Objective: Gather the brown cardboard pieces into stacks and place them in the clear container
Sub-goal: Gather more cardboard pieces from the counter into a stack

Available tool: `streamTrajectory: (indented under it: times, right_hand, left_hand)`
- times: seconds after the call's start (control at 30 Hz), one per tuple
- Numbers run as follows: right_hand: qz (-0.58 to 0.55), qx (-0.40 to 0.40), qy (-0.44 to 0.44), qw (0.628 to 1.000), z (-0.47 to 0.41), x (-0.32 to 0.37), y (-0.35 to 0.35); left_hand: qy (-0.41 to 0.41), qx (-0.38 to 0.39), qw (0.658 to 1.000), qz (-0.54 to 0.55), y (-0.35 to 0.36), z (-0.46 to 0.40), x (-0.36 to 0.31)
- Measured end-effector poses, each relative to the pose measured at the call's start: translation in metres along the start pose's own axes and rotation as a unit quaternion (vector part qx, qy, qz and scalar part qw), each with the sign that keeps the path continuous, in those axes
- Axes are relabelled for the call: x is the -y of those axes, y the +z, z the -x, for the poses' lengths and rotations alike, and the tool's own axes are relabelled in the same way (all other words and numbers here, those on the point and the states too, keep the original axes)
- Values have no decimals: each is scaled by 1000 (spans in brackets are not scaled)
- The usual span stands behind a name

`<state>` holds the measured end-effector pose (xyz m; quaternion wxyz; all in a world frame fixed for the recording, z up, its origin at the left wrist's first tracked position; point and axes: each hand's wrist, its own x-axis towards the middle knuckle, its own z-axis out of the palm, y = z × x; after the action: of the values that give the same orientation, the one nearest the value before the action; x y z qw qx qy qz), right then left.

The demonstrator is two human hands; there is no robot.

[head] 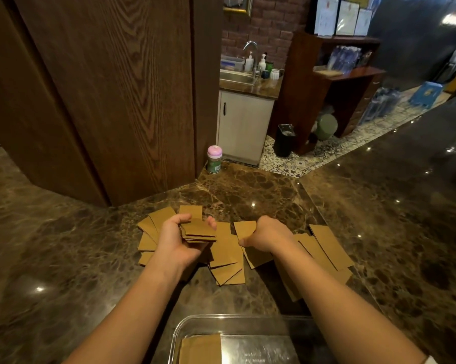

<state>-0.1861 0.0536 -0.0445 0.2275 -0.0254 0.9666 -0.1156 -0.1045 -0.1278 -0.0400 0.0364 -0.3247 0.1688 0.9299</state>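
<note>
You are standing at a glossy dark brown marble countertop (64,245) that wraps round a tall dark wood-grain panel (111,88), with a small pink-lidded green jar (214,159) at the panel's foot. Beyond it the room shows a patterned tile floor (326,151), a white cabinet under a steel sink (237,77) against a red brick wall, a black waste bin (284,140) and a dark wooden shelf unit (334,74). The flat brown rectangular cardboard pieces (226,258) lie scattered and overlapping on the counter in front of you, fanned out left, centre and right. Your left hand (178,239) is curled round a small stack of cardboard pieces (198,231), fingers on the far edge and thumb beneath, held just above the pile. Your right hand (263,235) is closed in a pinch on a single cardboard piece (244,228), which stands tilted up from the heap. The clear rectangular plastic container (195,321) sits nearest you at the bottom edge, with one brown cardboard stack (200,349) already lying flat inside at its left.
</note>
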Motion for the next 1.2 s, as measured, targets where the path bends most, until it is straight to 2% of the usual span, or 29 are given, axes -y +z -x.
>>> streamTrajectory:
  times: [0.1,0.17,0.27,0.37,0.5,0.6,0.67,0.73,0.77,0.83,0.87,0.9,0.93,1.0,1.03,1.1,1.13,1.2]
  right_hand:
    - [-24,36,4,999,-3,1,-7]
    - [-106,66,8,992,-7,-3,-10]
    - [-280,87,19,956,-8,-12,-20]
    - [-402,60,-15,914,-1,-15,-30]
    - [-385,-24,-103,917,25,11,-34]
    - [-349,-23,-167,922,44,36,-27]
    - [-339,-16,-169,925,50,49,-20]
    - [-361,25,-159,919,52,58,-15]
    - [-407,66,-149,899,52,61,-13]
    - [-545,140,-120,818,50,63,-14]
    - [-585,146,-109,790,47,61,-16]
    - [-582,128,-102,797,41,57,-18]
    - [-538,99,-95,832,35,51,-18]
    - [-355,65,-77,929,28,42,-14]
    - [-248,79,-67,963,27,40,-10]
    - [-56,100,-63,991,27,42,1]
    - [0,89,-61,994,27,44,6]
    - [41,49,-60,996,25,47,14]
  left_hand:
    - [8,-8,1000,-23,2,-2,3]
    - [21,-8,999,-39,1,-3,4]
    - [37,6,997,-72,0,-3,5]
    - [55,8,992,-111,1,-4,8]
    - [76,10,984,-158,7,-4,18]
    - [65,30,984,-164,17,-2,32]
    - [31,49,985,-164,22,0,37]
    - [10,64,984,-166,21,2,35]
    - [11,73,983,-167,18,2,33]
    - [33,68,985,-154,9,0,24]
    - [55,48,989,-132,2,-1,19]
    - [82,23,990,-109,-5,-3,12]
    - [104,5,991,-87,-10,-3,5]
    - [139,-9,989,-48,-17,-1,-7]
    - [153,-10,987,-43,-20,0,-11]
    - [170,-7,984,-46,-20,0,-17]
    - [175,-10,983,-49,-19,0,-18]
    - [178,-12,983,-53,-17,-1,-18]
